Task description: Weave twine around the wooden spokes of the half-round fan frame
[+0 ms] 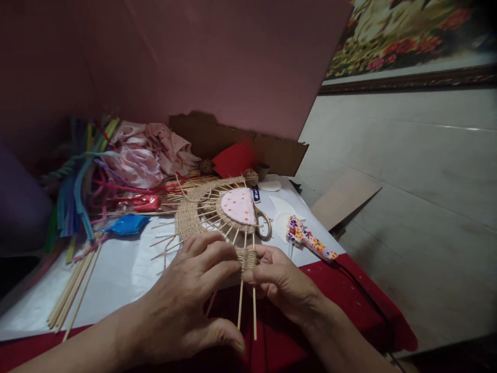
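A half-round piece of twine weaving [181, 224] on thin wooden sticks lies partly over the table's front edge. Its centre is a pink half-disc with red dots [237, 204]. My right hand [285, 277] pinches the narrow woven end [247, 261] between thumb and fingers, near two sticks that point toward me. From the left, my left hand [194, 290] curls its fingers over the same woven end, fingertips against the twine and thumb held apart below. The undersides of both hands' grips are hidden. Brass-coloured scissors handles [264, 226] show just beyond the weaving.
Loose sticks [73, 295] lie at left, near a blue packet [130, 224], pipe cleaners [72, 202] and pink cloth [143, 155]. A flower-patterned glue gun [308, 238] with a black cord lies at right. Cardboard [283, 153] and red paper [235, 158] stand behind.
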`<state>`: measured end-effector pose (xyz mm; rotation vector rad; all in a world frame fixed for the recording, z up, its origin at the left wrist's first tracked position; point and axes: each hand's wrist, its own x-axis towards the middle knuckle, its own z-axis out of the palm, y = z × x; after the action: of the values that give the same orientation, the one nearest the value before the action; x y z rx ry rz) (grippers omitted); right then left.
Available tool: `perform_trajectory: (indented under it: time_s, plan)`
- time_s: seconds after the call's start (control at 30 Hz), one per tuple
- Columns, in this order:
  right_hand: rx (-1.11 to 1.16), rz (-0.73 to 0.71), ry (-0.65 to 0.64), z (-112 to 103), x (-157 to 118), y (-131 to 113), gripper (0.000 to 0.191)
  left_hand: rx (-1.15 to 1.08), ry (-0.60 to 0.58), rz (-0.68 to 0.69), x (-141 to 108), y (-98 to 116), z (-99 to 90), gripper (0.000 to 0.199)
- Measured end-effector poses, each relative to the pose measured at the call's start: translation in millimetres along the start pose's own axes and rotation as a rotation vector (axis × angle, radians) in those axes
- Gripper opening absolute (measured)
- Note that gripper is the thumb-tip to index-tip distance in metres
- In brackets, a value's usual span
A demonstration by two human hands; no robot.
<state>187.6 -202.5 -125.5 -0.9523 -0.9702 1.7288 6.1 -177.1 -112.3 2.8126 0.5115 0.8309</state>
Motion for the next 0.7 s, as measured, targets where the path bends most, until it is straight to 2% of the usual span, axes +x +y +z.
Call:
perform_trajectory:
  time_s: [0.3, 0.5, 0.7]
  plan:
    - [0.031, -0.005, -0.004, -0.3, -1.0, 0.1, 0.027, -0.034, -0.021, 0.009, 2.8, 1.0, -3.6, 0.054]
    - [0.046, -0.014, -0.033, 1.1, -0.7, -0.5, 0.018, -0.018, -0.025, 0.013, 1.6, 2.5, -5.0, 0.057]
    - [0.008, -0.012, 0.001, -0.4, -0.3, 1.2, 0.019, -0.051, -0.027, -0.013, 0.9, 2.5, -2.2, 0.056]
